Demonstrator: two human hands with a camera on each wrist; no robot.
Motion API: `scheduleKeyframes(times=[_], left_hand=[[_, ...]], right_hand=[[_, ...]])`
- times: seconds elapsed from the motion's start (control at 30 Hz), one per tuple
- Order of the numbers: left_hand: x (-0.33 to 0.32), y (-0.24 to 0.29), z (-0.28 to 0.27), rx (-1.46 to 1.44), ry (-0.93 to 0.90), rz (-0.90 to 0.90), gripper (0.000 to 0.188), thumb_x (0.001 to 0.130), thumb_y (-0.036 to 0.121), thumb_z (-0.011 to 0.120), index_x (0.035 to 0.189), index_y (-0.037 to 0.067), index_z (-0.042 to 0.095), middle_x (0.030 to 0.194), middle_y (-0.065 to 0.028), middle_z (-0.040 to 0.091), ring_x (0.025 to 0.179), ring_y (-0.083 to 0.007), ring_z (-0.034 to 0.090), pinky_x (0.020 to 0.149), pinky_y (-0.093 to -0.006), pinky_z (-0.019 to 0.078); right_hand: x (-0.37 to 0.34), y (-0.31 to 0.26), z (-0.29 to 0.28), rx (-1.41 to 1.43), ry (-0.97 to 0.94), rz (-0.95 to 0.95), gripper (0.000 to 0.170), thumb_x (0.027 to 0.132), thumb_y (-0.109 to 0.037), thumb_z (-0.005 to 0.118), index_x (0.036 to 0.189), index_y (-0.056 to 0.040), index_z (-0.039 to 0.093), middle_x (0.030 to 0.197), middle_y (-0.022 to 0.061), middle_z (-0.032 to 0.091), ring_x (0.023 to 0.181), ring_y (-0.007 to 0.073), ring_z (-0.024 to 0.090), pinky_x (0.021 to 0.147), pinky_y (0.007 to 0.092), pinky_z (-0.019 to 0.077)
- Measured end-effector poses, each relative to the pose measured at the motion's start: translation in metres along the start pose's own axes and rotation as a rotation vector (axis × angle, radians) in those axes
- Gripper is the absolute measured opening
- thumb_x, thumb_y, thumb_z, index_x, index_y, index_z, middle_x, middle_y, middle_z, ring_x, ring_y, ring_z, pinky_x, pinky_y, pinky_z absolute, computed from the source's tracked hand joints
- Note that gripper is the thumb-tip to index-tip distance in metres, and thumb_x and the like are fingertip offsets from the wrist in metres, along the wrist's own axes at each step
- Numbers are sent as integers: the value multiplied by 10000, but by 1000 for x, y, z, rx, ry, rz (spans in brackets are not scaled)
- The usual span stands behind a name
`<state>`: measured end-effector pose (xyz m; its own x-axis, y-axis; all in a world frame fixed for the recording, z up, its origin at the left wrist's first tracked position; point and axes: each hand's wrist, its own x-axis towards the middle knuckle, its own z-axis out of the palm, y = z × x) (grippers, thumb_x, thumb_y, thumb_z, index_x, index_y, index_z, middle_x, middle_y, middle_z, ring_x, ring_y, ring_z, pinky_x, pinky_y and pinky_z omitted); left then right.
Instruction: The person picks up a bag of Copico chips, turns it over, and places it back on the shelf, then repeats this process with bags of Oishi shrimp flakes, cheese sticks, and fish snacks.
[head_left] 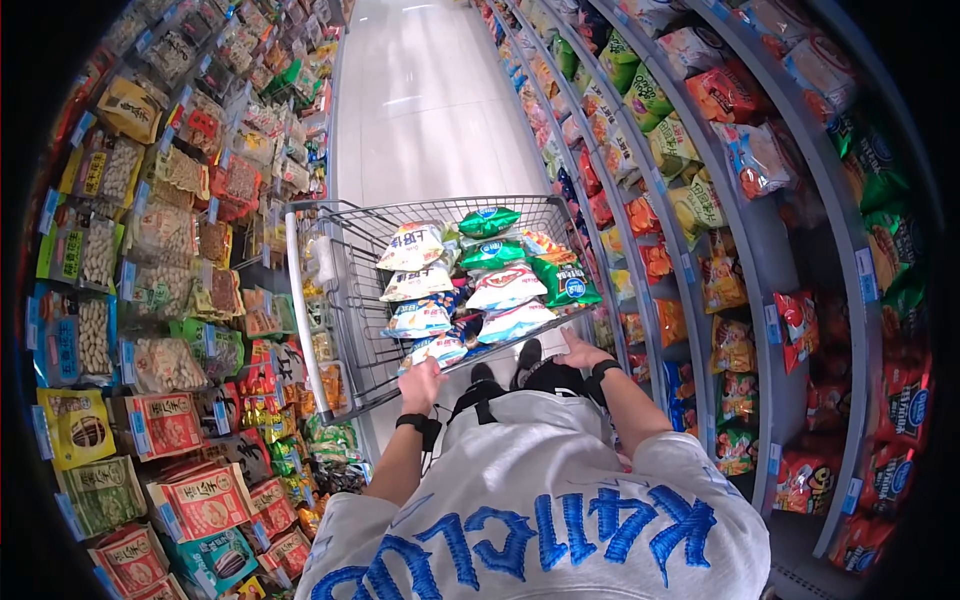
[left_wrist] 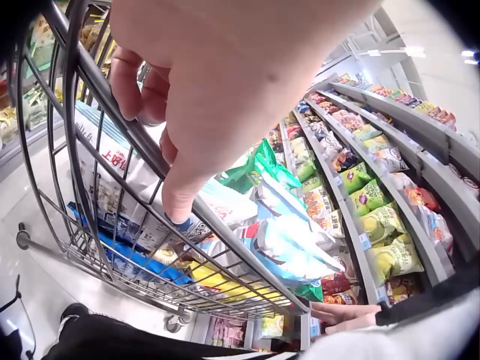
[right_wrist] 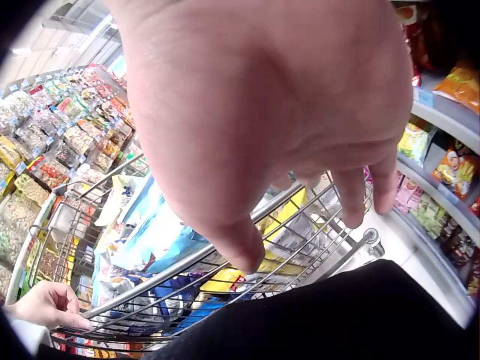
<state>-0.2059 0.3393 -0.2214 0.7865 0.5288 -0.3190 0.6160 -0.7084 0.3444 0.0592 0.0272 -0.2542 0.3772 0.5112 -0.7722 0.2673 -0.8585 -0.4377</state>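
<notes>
A wire shopping cart (head_left: 375,208) stands sideways in front of the person, filled with bags of snacks. My left hand (head_left: 422,384) grips the near top rail, its thumb and fingers around the bar in the left wrist view. Farther right along that rail, my right hand (head_left: 583,352) rests at the corner with fingers extended and spread; in the right wrist view its thumb lies over the rail. White snack bags (head_left: 410,248) stack nearest the left hand. Green chip bags (head_left: 568,282) lie near the right hand.
Shelves of bagged nuts and dried foods (head_left: 90,250) line the left side. Tall shelves of chips (head_left: 725,270) run along the right, close to the cart. A pale tiled floor (head_left: 425,100) stretches ahead. The cart's light handle bar (head_left: 303,300) is at its left end.
</notes>
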Motion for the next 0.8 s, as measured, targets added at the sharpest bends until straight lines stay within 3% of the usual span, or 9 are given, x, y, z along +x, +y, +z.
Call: scheduleKeyframes(times=[0.03,0.3,0.4,0.47,0.5,0.53,0.63,0.8], left_hand=[[4,2,-2,-3,0,-13,307,755,391,797,840,150,625,786,-86,708,782,-311,695,653,-455,506],[49,19,-8,19,45,-73,311,737,396,809,855,166,635,773,-71,708,760,-298,697,622,-436,504],[69,29,-16,44,19,-97,310,729,408,815,874,186,656,780,-68,712,767,-290,701,621,-432,510],[86,37,-18,71,18,-119,303,730,404,814,880,183,671,795,-72,716,772,-289,703,634,-431,521],[93,38,-20,60,-2,-120,312,732,414,809,880,173,677,810,-77,719,774,-293,703,644,-431,529],[101,43,-23,62,-4,-126,312,732,414,809,880,173,677,810,-77,719,774,-293,703,644,-431,529],[124,54,-33,124,12,-88,311,736,413,801,877,167,674,811,-79,719,771,-295,703,635,-434,525],[163,64,-51,173,-22,-135,273,756,392,784,871,172,671,810,-77,716,791,-292,703,650,-434,527]], right_hand=[[5,-3,-4,11,3,-12,1079,803,-418,733,1575,-32,84,1632,245,29,1505,345,169,1218,360,206],[61,-17,-38,38,-87,-111,1115,814,-411,728,1574,-33,4,1631,250,-35,1510,347,141,1213,354,213],[76,-20,-53,-1,-64,-121,1107,817,-410,718,1578,-51,-1,1638,226,-45,1486,356,228,1192,378,274],[79,-24,-73,-179,-63,-97,1063,813,-379,707,1581,-65,42,1645,202,-28,1418,360,374,1135,403,372],[74,-33,-84,-290,-18,-79,1006,800,-338,707,1574,-80,120,1637,191,114,1266,360,548,1027,437,475],[80,-37,-91,-290,-24,-83,1006,800,-338,707,1574,-80,120,1637,191,114,1266,360,548,1027,437,475],[103,-55,-111,-437,174,-94,867,790,-244,681,1534,-90,265,1519,203,361,1063,327,671,858,458,551],[142,-73,-131,-475,203,-76,793,809,-207,663,1517,-92,325,1506,196,375,1053,325,678,832,452,556]])
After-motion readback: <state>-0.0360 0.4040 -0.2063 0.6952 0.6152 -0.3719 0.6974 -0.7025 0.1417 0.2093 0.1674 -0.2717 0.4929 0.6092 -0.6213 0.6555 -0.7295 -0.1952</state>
